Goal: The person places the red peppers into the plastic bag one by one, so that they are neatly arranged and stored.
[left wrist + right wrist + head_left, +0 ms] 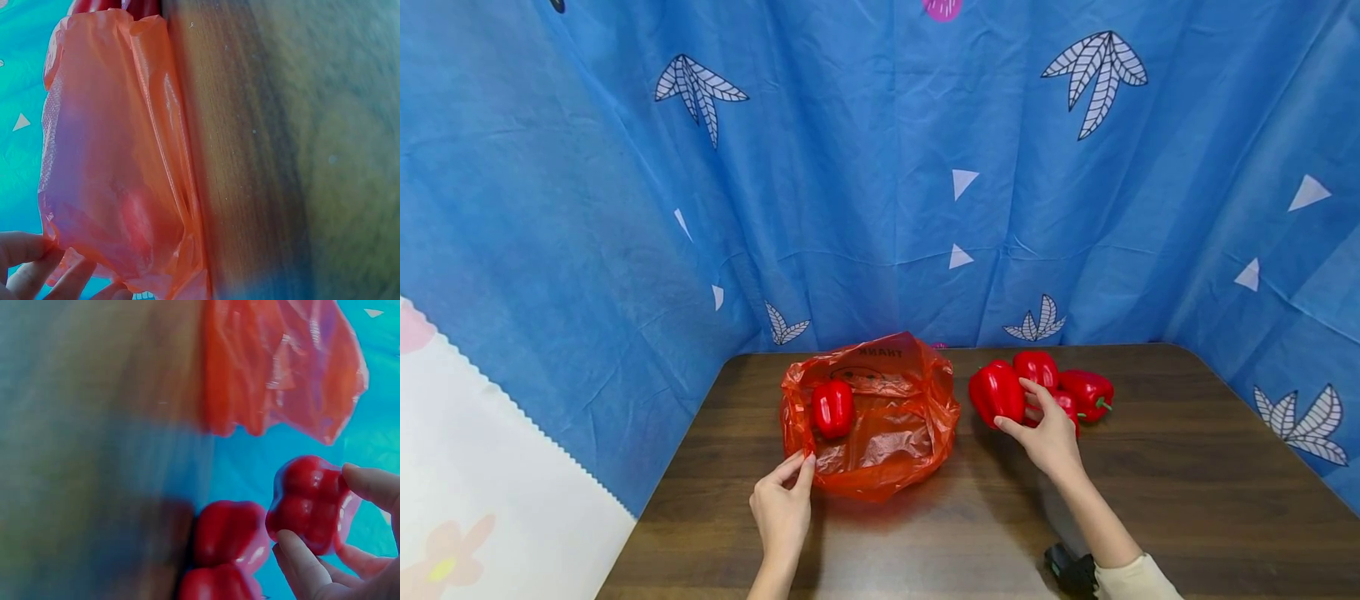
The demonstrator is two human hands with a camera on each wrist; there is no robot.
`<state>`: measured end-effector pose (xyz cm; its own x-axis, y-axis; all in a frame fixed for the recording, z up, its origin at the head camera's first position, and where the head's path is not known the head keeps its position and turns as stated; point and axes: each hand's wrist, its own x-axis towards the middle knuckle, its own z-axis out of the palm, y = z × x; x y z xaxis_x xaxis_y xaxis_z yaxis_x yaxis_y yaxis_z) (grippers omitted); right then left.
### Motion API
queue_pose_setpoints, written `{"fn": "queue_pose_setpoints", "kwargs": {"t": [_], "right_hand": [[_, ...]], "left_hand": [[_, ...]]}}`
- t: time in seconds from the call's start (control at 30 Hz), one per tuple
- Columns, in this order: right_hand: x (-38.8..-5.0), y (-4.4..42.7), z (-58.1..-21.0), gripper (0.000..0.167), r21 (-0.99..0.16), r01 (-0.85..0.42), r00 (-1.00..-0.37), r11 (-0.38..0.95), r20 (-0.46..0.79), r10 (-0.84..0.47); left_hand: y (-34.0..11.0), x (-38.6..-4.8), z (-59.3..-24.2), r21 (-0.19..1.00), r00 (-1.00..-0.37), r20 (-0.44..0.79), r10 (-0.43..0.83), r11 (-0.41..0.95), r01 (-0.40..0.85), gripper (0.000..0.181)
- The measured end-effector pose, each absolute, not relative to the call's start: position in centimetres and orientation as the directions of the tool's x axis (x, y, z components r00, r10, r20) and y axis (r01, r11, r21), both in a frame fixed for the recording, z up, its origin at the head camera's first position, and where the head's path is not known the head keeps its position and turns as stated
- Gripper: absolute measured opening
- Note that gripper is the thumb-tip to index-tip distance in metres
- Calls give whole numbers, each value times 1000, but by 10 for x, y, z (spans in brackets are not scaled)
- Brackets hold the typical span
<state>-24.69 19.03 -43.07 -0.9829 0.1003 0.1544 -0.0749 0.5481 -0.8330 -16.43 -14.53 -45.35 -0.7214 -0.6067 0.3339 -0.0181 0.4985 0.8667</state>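
A red plastic bag [880,487] stands with its mouth open on the table, and one red bell pepper [832,408] lies inside it. My left hand [782,504] pinches the bag's near left rim between thumb and fingers. With thumb and fingers, my right hand [1047,429] grips another red bell pepper [996,393], held to the right of the bag. The right wrist view shows this held pepper [309,503] from its lobed end. Behind the right hand are several more red bell peppers [1086,393], one partly hidden by the fingers.
The dark wooden table [1180,467] runs back to a blue patterned curtain [865,208]. A black device [1070,571] sits by the right wrist. White cloth [490,483] hangs at the left.
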Motion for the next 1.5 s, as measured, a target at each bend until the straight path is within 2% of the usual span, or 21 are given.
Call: {"fn": "queue_pose_setpoints", "kwargs": {"t": [0.13,0.33,0.53,0.73,1.07,1.5], "right_hand": [[-246,185,-415,78,-856,-90,-976,509,177,126],[-245,162,-387,77,-897,-177,-957,405,254,144],[-245,127,-366,76,-918,-283,-941,277,322,107],[-251,85,-364,73,-923,-338,-934,186,353,54],[-262,24,-388,72,-916,-326,-941,233,339,17],[-275,-1,-425,72,-882,-230,-957,410,281,67]], "left_hand": [[-146,-165,-454,866,-717,337,-610,500,-18,13],[-146,-166,-453,870,-717,336,-611,493,-13,14],[-146,-166,-454,871,-720,330,-610,491,-17,14],[-146,-167,-456,872,-726,325,-606,488,-17,15],[-145,-167,-456,872,-718,331,-613,489,-15,14],[-146,-166,-455,874,-718,326,-614,486,-19,13]]}}
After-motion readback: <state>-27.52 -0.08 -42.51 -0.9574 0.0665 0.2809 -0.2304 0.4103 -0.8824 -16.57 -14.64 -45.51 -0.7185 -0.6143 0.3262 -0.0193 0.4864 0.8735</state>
